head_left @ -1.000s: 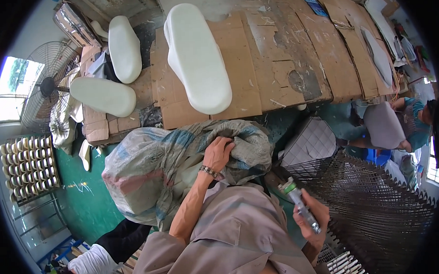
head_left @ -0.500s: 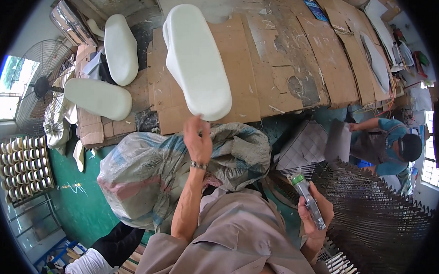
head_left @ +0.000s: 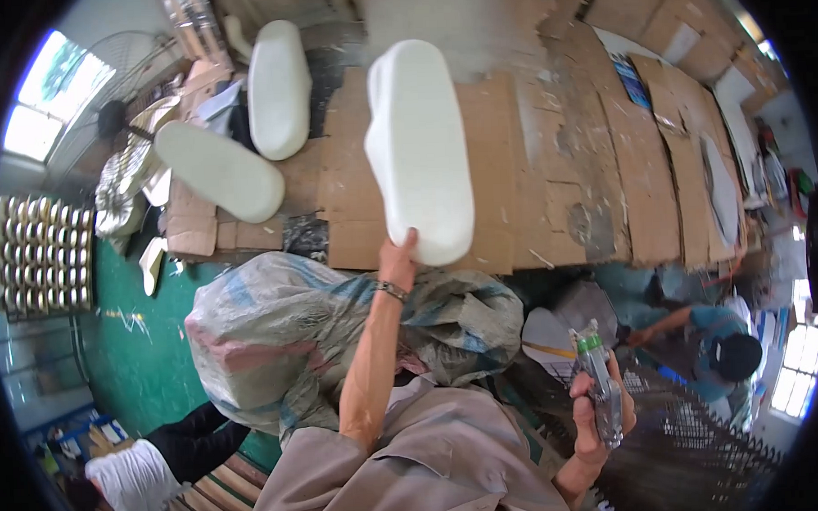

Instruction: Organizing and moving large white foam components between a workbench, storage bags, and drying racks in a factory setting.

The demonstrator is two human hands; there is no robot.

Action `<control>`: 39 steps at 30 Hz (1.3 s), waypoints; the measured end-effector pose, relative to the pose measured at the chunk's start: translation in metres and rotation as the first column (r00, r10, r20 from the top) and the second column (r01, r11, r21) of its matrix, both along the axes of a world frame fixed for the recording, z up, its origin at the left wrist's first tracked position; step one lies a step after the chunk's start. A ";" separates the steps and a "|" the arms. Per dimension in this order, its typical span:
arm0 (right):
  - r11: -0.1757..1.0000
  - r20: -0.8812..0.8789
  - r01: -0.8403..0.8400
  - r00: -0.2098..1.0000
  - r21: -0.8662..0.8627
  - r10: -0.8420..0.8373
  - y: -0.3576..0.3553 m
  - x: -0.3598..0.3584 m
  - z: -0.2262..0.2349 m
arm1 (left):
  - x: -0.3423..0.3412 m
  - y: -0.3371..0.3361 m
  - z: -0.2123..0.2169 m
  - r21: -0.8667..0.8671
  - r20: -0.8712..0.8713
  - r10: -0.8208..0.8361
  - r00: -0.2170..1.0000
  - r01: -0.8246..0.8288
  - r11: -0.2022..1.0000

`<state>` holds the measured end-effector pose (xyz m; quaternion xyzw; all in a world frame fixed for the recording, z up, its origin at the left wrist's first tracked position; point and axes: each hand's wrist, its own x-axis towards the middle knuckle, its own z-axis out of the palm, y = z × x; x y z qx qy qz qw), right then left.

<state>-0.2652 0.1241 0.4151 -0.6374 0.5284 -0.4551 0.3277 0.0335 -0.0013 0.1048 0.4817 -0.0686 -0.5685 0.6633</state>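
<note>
Cardboard-topped table (head_left: 550, 160), sack (head_left: 249, 329) in front; left hand (head_left: 397, 259) gripping sole (head_left: 423, 151).

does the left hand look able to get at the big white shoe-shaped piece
Probably yes: the left hand is at the near end of the white piece, thumb over its edge, with nothing visible between them.

Your left forearm (head_left: 370, 369) extends forward, slanting slightly to the right, with the wrist (head_left: 393, 290) nearly straight. The left hand (head_left: 397, 259) is in a grasp, thumb pointing forward, remaining fingers mostly hidden. Your right forearm (head_left: 576, 477) rises from the lower edge; the right hand (head_left: 587, 425), nearer your body, maintains a wrapped grip with curled fingers.
</note>
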 end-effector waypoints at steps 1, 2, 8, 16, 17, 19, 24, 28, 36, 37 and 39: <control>1.000 -0.011 0.019 1.000 0.010 -0.018 -0.001 0.002 0.001 | -0.003 -0.003 0.011 -0.029 -0.097 0.000 0.995 -0.002 1.000; 0.999 -0.025 0.040 0.999 0.020 -0.039 -0.002 0.003 0.004 | -0.006 -0.004 0.022 -0.058 -0.196 -0.007 0.981 -0.005 0.998; 0.999 -0.089 -0.045 0.995 0.005 0.045 -0.013 0.020 0.005 | 0.024 -0.006 0.062 -0.319 -0.282 0.106 0.953 -0.198 0.927; 0.961 -0.142 -0.131 0.975 0.245 0.169 -0.014 0.041 0.000 | 0.222 -0.073 0.045 -0.463 -0.020 0.372 0.928 -0.339 0.819; 0.957 -0.148 -0.133 0.974 0.257 0.175 -0.014 0.041 -0.005 | 0.250 -0.090 0.046 -0.460 -0.020 0.416 0.909 -0.378 0.804; 0.949 -0.142 -0.134 0.973 0.285 0.180 -0.016 0.046 -0.007 | 0.319 -0.113 0.037 -0.418 -0.093 0.456 0.885 -0.451 0.789; 0.962 -0.195 -0.145 0.962 0.233 0.193 -0.018 0.053 -0.007 | 0.397 -0.149 0.024 -0.284 -0.170 0.598 0.783 -0.620 0.731; 0.974 -0.199 -0.099 0.970 0.205 0.141 -0.018 0.054 -0.001 | 0.383 -0.141 0.003 -0.268 -0.204 0.565 0.799 -0.601 0.753; 0.983 -0.248 -0.138 0.955 0.122 0.165 -0.024 0.055 -0.003 | 0.226 -0.049 -0.024 -0.147 -0.317 0.361 0.877 -0.422 0.895; 0.990 -0.245 -0.113 0.961 0.087 0.132 -0.024 0.056 -0.002 | 0.200 -0.036 -0.025 -0.147 -0.266 0.270 0.926 -0.315 0.938; 0.991 -0.223 -0.114 0.967 0.071 0.127 -0.023 0.054 0.003 | 0.148 -0.012 -0.022 -0.048 -0.060 0.101 0.993 -0.103 0.993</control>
